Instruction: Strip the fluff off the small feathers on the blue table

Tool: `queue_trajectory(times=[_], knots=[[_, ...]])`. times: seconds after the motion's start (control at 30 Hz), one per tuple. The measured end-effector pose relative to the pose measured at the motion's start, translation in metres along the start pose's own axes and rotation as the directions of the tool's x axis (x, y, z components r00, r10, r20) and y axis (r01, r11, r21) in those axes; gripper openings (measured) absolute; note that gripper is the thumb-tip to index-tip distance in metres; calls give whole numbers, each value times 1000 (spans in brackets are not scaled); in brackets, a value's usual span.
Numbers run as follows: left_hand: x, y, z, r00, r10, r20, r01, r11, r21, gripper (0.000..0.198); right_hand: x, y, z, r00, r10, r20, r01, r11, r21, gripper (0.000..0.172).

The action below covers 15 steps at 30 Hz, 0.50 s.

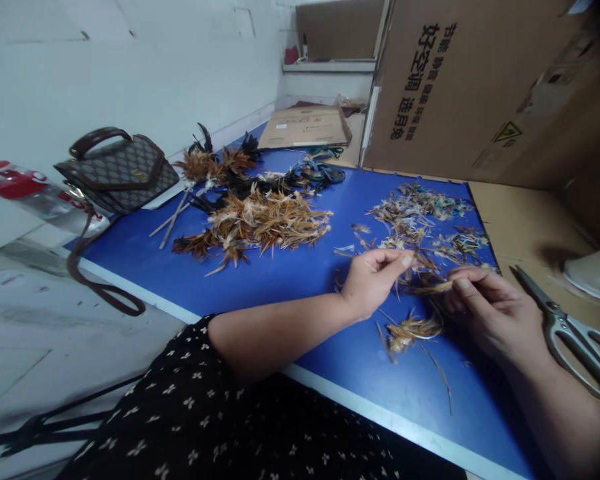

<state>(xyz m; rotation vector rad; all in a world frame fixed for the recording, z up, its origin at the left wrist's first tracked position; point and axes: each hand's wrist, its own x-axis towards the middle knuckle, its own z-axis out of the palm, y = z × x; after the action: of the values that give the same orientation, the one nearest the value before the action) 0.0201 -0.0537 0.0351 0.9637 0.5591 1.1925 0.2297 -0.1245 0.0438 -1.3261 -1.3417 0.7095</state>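
Observation:
My right hand [495, 313] pinches a small bunch of tan-brown feathers [433, 288] between thumb and fingers, their ends pointing left. Close beside it, my left hand [375, 283] is closed in a pinch at thumb and forefinger; whatever is between those fingertips is too small to make out. Below the hands lies a little clump of golden-brown feathers [413, 330] with loose quills around it. Just beyond the fingers spreads a scattered pile of feather scraps [405, 227]. A large heap of brown feathers [270, 223] rests to the left on the blue tabletop [180, 287].
Scissors [570, 333] lie on cardboard beside my right forearm, near a whitish round object [597, 273]. A big cardboard box [460, 87] stands behind. At left are a handbag [123, 173] with a dangling strap and a bottle [45, 197]. Dark feathers [225, 163] lie farther back.

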Motion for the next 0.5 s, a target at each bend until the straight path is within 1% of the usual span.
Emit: queue_trajectory(times=[0.07, 0.13, 0.2, 0.3, 0.4, 0.5], knots=[[0, -1, 1, 998, -61, 13, 62, 998, -22, 45, 0, -4, 1, 1000, -17, -6, 17, 1000, -25, 28], [-5, -3, 3, 988, -141, 65, 141, 990, -4, 51, 0, -9, 3, 997, -80, -4, 79, 993, -93, 28], [-11, -5, 5, 966, -226, 127, 226, 974, 13, 56, -1, -13, 6, 989, -148, 11, 148, 974, -174, 28], [-18, -8, 7, 928, -310, 206, 315, 949, 11, 60, -3, -16, 11, 977, -208, 43, 212, 949, -232, 26], [-18, -9, 6, 911, -344, 226, 351, 936, 8, 63, -4, -17, 16, 959, -276, 62, 282, 926, -250, 22], [-16, -9, 3, 893, -377, 246, 375, 925, 59, 62, -6, -17, 19, 949, -313, 45, 314, 914, -258, 17]])
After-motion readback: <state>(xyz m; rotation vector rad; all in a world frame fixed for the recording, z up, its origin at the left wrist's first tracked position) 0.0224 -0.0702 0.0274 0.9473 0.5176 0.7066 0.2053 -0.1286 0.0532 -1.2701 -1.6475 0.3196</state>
